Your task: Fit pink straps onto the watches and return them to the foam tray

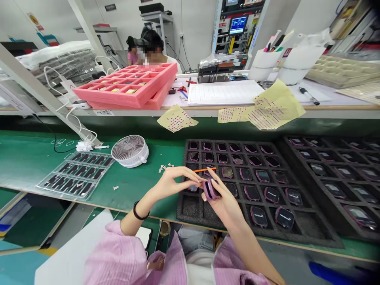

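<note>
My right hand [227,202] is wrapped around a purple-framed smartwatch case [210,190], which is tilted on edge over the black foam tray [190,213]. My left hand [170,183] comes in from the left, its thumb and fingertips drawn together at the side of the case. Whatever sits between those fingertips is too small to make out. A thin orange stick [204,170] spans the gap between the two hands; which one grips it I cannot tell. Several purple-framed watches [252,193] lie in the tray's pockets around my hands.
A second foam tray of watches [335,189] stands at the right. To the left are a small white fan [130,150], a clear plastic sheet of black parts [78,174] and white scraps [162,168]. Pink foam trays [113,97] occupy the shelf; a person [154,45] sits beyond.
</note>
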`<state>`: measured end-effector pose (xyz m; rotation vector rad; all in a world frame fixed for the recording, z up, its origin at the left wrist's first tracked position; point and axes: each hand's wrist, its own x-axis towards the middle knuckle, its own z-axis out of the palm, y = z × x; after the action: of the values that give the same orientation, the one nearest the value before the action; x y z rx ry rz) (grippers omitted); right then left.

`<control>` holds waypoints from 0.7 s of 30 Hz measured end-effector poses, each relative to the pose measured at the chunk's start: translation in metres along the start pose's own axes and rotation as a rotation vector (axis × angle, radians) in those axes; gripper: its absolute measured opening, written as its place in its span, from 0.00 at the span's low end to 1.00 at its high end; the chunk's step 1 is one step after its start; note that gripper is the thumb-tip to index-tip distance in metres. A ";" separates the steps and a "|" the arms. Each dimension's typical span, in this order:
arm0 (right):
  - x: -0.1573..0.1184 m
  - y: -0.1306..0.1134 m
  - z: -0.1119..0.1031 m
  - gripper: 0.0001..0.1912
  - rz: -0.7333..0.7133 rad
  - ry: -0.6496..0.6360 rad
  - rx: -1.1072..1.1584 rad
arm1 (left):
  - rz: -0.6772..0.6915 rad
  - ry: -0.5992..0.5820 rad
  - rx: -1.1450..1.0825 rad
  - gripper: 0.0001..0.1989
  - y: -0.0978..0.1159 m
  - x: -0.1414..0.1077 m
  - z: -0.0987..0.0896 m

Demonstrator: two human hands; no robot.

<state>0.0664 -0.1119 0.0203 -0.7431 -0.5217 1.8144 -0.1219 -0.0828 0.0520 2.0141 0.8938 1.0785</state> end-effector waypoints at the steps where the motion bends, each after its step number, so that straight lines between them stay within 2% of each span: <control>1: -0.001 0.000 0.000 0.24 0.019 -0.013 0.008 | 0.047 -0.088 -0.065 0.05 0.008 0.003 0.002; 4: -0.004 -0.001 0.001 0.21 0.071 -0.045 0.032 | 0.073 -0.260 -0.110 0.06 0.017 0.013 0.004; 8: -0.007 -0.002 0.002 0.20 0.101 -0.083 0.045 | 0.001 -0.355 -0.068 0.09 0.015 0.023 0.000; 14: -0.007 -0.002 0.000 0.12 0.201 -0.222 -0.004 | -0.038 -0.460 -0.069 0.10 0.018 0.031 -0.009; 21: -0.007 -0.001 0.000 0.09 0.268 -0.295 0.053 | 0.078 -0.486 -0.066 0.10 0.022 0.033 -0.010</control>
<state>0.0687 -0.1185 0.0225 -0.5297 -0.5842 2.1975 -0.1115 -0.0653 0.0873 2.1343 0.5213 0.6009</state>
